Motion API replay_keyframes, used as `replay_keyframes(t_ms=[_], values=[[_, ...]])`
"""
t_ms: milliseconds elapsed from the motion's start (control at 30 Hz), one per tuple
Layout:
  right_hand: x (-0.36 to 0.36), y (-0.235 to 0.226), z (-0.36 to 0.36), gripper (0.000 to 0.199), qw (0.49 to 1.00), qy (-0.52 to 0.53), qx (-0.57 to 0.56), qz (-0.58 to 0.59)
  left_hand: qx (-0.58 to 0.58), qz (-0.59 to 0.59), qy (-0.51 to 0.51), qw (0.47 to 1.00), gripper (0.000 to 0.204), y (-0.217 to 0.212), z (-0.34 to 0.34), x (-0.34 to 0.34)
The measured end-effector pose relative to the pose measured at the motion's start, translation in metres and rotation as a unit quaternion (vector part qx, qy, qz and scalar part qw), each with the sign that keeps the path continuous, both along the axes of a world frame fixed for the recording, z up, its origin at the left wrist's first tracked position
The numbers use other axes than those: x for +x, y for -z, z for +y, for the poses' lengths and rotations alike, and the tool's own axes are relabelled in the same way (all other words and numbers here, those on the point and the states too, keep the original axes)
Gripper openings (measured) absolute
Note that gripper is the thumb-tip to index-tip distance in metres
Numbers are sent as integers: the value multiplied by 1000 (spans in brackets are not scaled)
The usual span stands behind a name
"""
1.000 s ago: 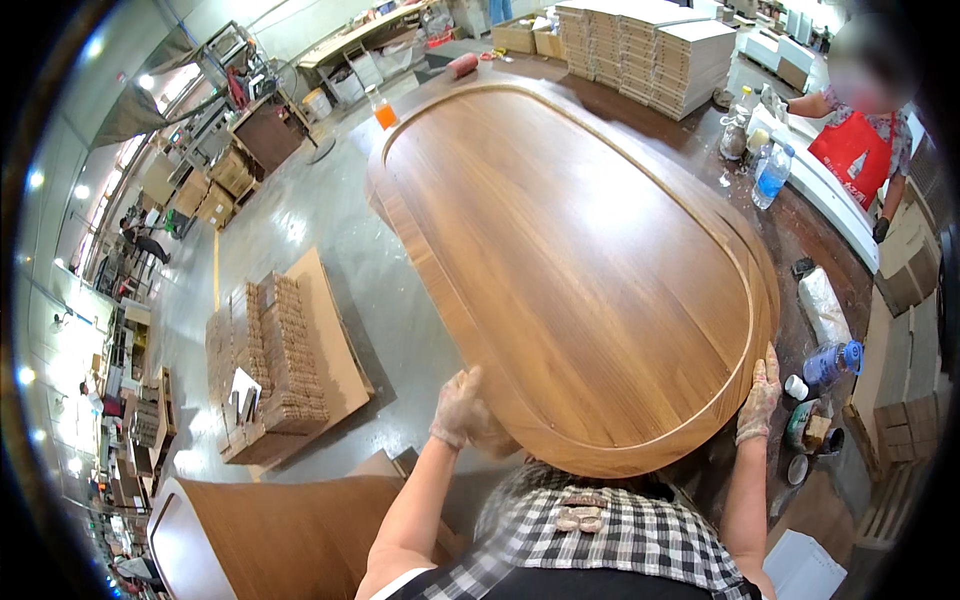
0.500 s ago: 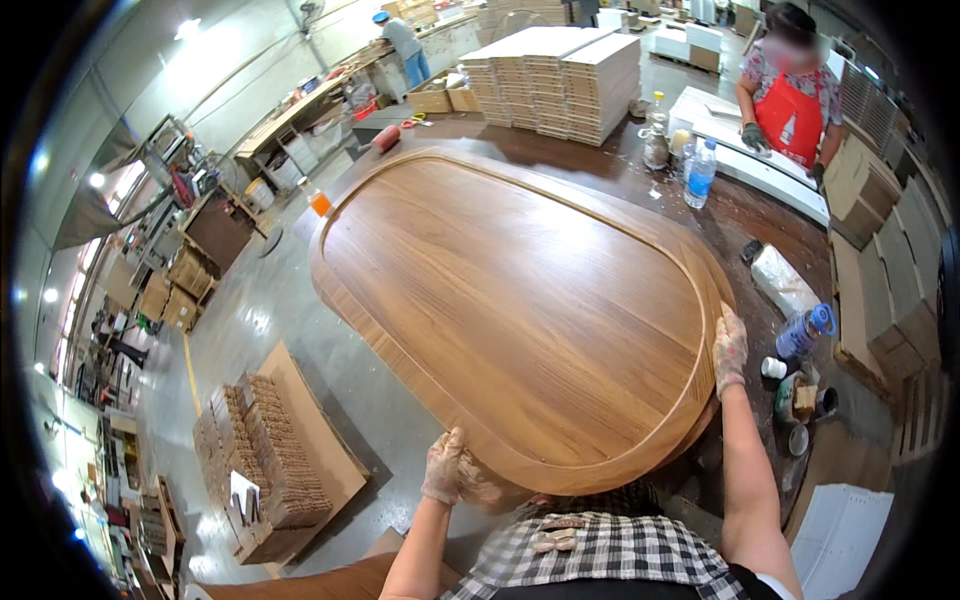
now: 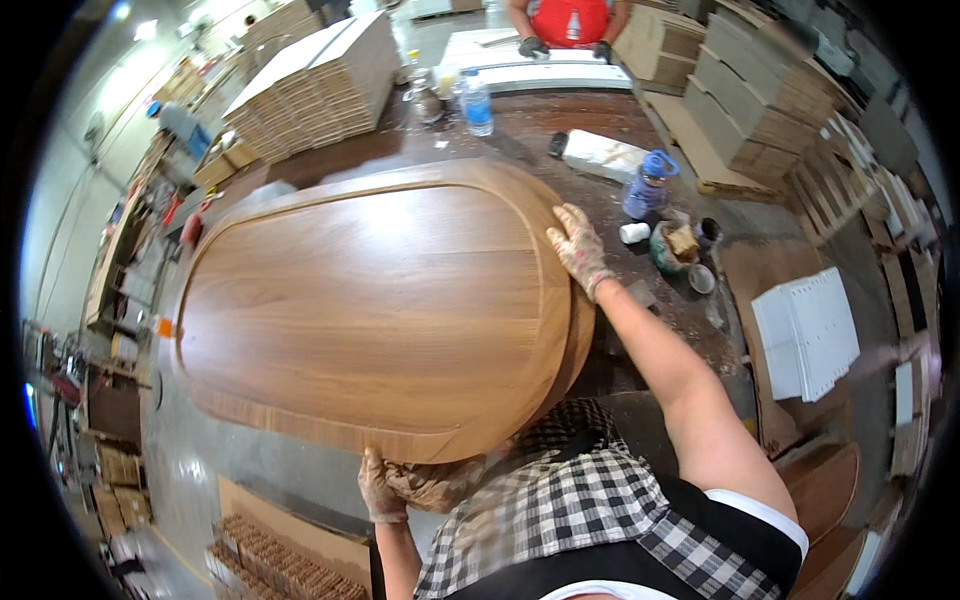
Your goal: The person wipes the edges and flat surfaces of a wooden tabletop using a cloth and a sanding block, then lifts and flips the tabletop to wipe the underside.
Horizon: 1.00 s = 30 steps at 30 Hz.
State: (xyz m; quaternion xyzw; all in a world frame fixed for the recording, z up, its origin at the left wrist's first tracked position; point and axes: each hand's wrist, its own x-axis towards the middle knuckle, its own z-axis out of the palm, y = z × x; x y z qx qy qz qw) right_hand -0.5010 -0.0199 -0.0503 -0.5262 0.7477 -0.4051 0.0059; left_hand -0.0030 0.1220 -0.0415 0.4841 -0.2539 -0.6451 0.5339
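Left hand [image 3: 382, 487]: closest to the body, in a pale, stained glove, thumb up at the near long edge of the glossy brown oval wooden panel [image 3: 370, 300]; its fingers vanish beneath, so I cannot tell whether they close on it.
Panel's place: across the person's front, beside and partly over the dark brown tabletop [image 3: 515, 147], the left part showing against the grey floor [image 3: 200, 465] (no hand at that end).
Long axis: left to right; the left hand sits near mid-length, with most of the panel left of the right hand.
Right hand [image 3: 582, 250]: farther out, in a pale, patterned glove, fingers over the rounded right end; clamped or just resting, I cannot say.
Beyond that glove: a small white cylindrical container [image 3: 634, 233] and a blue plastic bottle [image 3: 645, 190].
Far side: stacked pale boards [image 3: 315, 90] and a co-worker in a red apron [image 3: 572, 22].
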Motion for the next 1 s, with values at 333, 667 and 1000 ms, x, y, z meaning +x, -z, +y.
replay_keyframes(t_ms=[333,667,1000], values=[[8,-41,97,68,950,-88,94,-286,47,47,0,998,61,3,5,0],[-155,-31,170,59,965,202,90,139,93,-226,-184,952,70,-32,4,-58],[-126,-54,143,44,963,-60,-92,-245,61,-261,-211,940,64,-3,13,-32]])
